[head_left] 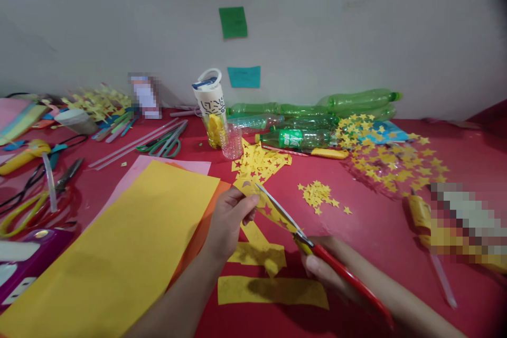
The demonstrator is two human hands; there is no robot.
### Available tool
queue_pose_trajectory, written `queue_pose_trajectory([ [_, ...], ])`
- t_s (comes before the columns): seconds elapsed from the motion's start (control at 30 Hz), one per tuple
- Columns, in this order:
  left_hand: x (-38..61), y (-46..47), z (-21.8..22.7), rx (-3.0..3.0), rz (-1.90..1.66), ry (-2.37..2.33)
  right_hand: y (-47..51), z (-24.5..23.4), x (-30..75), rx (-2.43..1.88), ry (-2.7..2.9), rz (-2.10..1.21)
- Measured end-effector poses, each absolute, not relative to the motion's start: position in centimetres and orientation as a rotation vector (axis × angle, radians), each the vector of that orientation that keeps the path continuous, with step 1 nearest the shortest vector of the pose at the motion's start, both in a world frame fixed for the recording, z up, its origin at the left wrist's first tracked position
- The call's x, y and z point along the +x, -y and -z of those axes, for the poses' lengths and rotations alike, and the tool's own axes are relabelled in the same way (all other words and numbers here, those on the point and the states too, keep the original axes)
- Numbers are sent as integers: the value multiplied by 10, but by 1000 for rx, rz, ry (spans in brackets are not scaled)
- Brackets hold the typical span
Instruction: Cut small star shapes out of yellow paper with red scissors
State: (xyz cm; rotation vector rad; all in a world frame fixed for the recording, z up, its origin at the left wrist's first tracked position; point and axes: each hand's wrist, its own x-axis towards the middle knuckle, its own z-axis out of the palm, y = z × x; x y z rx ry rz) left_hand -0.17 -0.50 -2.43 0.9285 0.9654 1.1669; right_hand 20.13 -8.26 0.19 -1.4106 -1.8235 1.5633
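Note:
My left hand (233, 211) pinches a strip of yellow paper (273, 213) with star-shaped holes along it. In my right hand (325, 264) is a pair of scissors (336, 264) with red handles, its blades lying along the strip. Just beyond my left hand is a pile of yellow scraps (261, 161) with star cutouts. A small heap of yellow paper stars (317, 194) lies to the right of the strip. Below my hands are plain yellow strips (273, 290) on the red table.
Large sheets of yellow paper (130, 232) cover the left. Green plastic bottles (309, 137) and a white patterned cup (209, 100) stand or lie by the wall. More stars (388, 161) spread at right, near a yellow glue gun (419, 214). Other scissors (170, 140) lie behind.

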Motion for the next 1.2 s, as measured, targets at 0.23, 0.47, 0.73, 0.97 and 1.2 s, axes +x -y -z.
queue_pose_trajectory([
  [0.23, -2, 6, 24, 910, -1169, -953, 84, -1, 198, -1407, 1708, -1699],
  [0.47, 0, 8, 29, 1027, -1139, -1025, 86, 4, 191, -1385, 1574, -1766],
  [0.73, 1, 9, 33, 1037, -1106, -1030, 87, 9, 189, -1406, 1548, -1732],
  [0.97, 1, 8, 32, 1008, -1104, -1009, 86, 7, 187, -1514, 1561, -1736],
  [1.2, -1, 7, 31, 990, -1105, -1007, 86, 10, 186, -1533, 1437, -1758],
])
